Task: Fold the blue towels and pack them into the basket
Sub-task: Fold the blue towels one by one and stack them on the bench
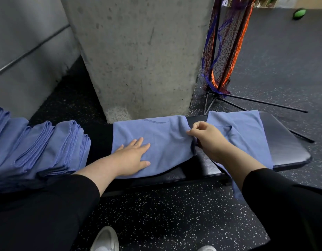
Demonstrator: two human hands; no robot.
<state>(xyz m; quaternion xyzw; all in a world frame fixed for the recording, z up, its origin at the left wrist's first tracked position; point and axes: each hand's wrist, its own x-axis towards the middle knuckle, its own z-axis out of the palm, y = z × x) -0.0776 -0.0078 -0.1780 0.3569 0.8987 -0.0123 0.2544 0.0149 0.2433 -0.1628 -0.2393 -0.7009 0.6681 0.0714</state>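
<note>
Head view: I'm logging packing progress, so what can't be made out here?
- The basket: not in the head view at all.
- Folded towels: the stack runs off the left edge, so no count.
- Right hand: its fingertips pinching the towel are curled out of sight.
- Second towel: the right arm covers its near part.

Blue cloth over black padding, grey all around.

Showing periwinkle blue in the spread towel (156, 142) and the folded stack (48, 147); lying on a black bench (287, 142); contrasting with white-speckled black floor (174, 214), grey concrete pillar (138, 51), orange-and-purple netting (227, 42), black sleeves (283, 205), white shoe (105, 240).
</note>
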